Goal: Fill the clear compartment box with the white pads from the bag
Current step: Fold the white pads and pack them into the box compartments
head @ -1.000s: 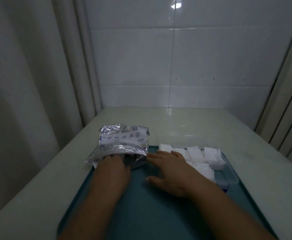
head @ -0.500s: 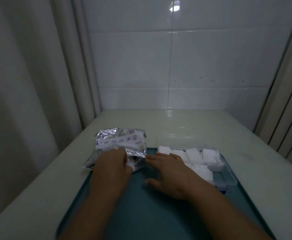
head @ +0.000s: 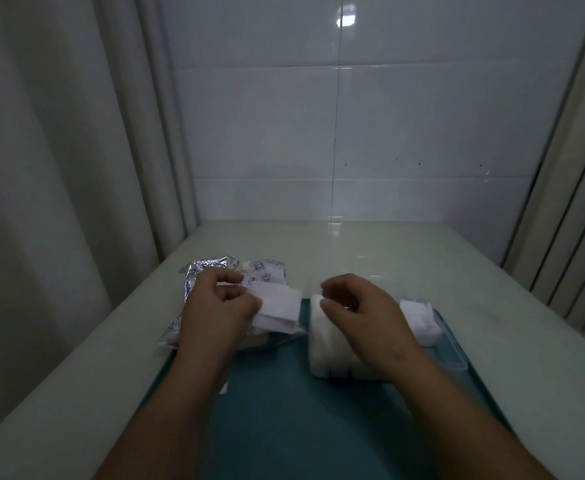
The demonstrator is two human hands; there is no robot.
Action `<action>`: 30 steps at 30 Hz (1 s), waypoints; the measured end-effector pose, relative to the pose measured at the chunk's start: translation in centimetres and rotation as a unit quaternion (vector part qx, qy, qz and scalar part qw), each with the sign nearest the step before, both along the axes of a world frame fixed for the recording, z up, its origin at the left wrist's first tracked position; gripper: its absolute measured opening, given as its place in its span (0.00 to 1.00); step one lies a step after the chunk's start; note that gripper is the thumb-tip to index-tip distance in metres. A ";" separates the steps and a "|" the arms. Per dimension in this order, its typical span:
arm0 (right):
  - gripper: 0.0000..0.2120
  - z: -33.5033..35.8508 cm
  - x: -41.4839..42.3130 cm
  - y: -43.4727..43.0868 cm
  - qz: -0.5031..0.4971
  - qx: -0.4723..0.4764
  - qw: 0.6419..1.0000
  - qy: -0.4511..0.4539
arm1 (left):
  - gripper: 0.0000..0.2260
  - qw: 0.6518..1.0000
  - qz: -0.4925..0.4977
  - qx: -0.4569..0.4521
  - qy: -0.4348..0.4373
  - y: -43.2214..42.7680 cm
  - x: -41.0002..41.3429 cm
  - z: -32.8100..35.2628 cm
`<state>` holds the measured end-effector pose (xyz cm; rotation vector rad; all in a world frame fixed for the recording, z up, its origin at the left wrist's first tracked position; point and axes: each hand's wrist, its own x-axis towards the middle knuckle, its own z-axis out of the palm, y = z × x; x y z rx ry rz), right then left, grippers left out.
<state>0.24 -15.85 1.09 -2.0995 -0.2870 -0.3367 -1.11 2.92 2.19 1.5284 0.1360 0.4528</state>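
Observation:
My left hand (head: 215, 306) is shut on a small stack of white pads (head: 277, 306), held just above the silver printed bag (head: 263, 275) that lies at the tray's far left corner. My right hand (head: 357, 306) hovers with curled, parted fingers over the clear compartment box (head: 454, 355), empty as far as I can see. White pads (head: 322, 344) fill the box's left compartments and more pads (head: 419, 317) sit at its far right. My right hand and wrist hide the box's middle.
The bag and box rest on a teal tray (head: 284, 410) on a pale table (head: 370, 247). A tiled wall stands behind the table. Curtains hang at the left and right sides.
My left hand has come out of the bag holding a stack of pads. My right hand has lifted off the tray and curled above the box.

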 end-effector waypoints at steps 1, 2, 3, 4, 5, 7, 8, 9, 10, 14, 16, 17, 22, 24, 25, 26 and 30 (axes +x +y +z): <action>0.08 0.2 0.0 -0.2 -0.001 0.037 0.999 0.015 | 0.14 1.000 -0.004 -0.024 0.007 -0.4 0.3 0.1; 0.07 0.4 0.0 -0.4 -0.001 0.073 0.997 0.030 | 0.14 0.999 -0.003 -0.041 0.012 -0.7 0.6 0.2; 0.05 0.5 0.0 -0.5 0.001 0.115 0.992 0.048 | 0.14 0.998 -0.003 -0.053 0.015 -1.2 0.8 0.4; 0.05 0.7 -0.1 -0.7 0.001 0.160 0.985 0.069 | 0.14 0.998 -0.004 -0.066 0.016 -1.7 1.1 0.6; 0.06 0.9 -0.1 -0.9 0.001 0.200 0.976 0.089 | 0.14 0.996 -0.006 -0.082 0.019 -2.3 1.3 0.7; 0.09 1.2 -0.2 -1.3 -0.007 0.246 0.961 0.124 | 0.15 0.992 -0.012 -0.124 0.028 -3.6 2.0 0.8; 0.11 1.3 -0.2 -1.4 -0.007 0.263 0.954 0.144 | 0.15 0.988 -0.022 -0.151 0.034 -4.2 2.4 0.8; 0.14 1.5 -0.2 -1.5 -0.006 0.279 0.946 0.164 | 0.15 0.983 -0.035 -0.178 0.041 -4.9 2.7 0.9; 0.15 1.6 -0.3 -1.6 -0.006 0.294 0.939 0.179 | 0.15 0.977 -0.048 -0.201 0.047 -5.6 3.0 0.9; 0.17 1.8 -0.4 -1.8 -0.041 0.344 0.921 0.176 | 0.15 0.972 -0.076 -0.213 0.062 -8.1 3.5 0.6; 0.16 1.7 -0.2 -2.0 -0.085 0.348 0.922 0.149 | 0.15 0.976 -0.082 -0.192 0.065 -9.0 3.5 0.1; 0.16 1.7 -0.1 -2.2 -0.106 0.343 0.923 0.139 | 0.16 0.978 -0.084 -0.177 0.066 -9.3 3.4 -0.1; 0.13 1.8 0.5 -3.2 -0.131 0.309 0.935 0.112 | 0.12 0.982 -0.134 -0.117 0.065 -10.0 3.2 -0.6; 0.12 2.0 0.5 -4.0 -0.133 0.284 0.944 0.103 | 0.09 0.981 -0.151 -0.105 0.056 -10.0 3.3 -0.5; 0.12 2.3 0.5 -4.5 -0.132 0.274 0.948 0.099 | 0.07 0.981 -0.157 -0.101 0.048 -10.1 3.3 -0.4; 0.12 2.6 0.5 -5.0 -0.128 0.264 0.951 0.098 | 0.05 0.981 -0.161 -0.097 0.043 -10.1 3.4 -0.3; 0.14 3.6 0.3 -6.6 -0.095 0.236 0.958 0.129 | 0.07 0.982 -0.172 -0.061 0.039 -10.5 3.9 0.0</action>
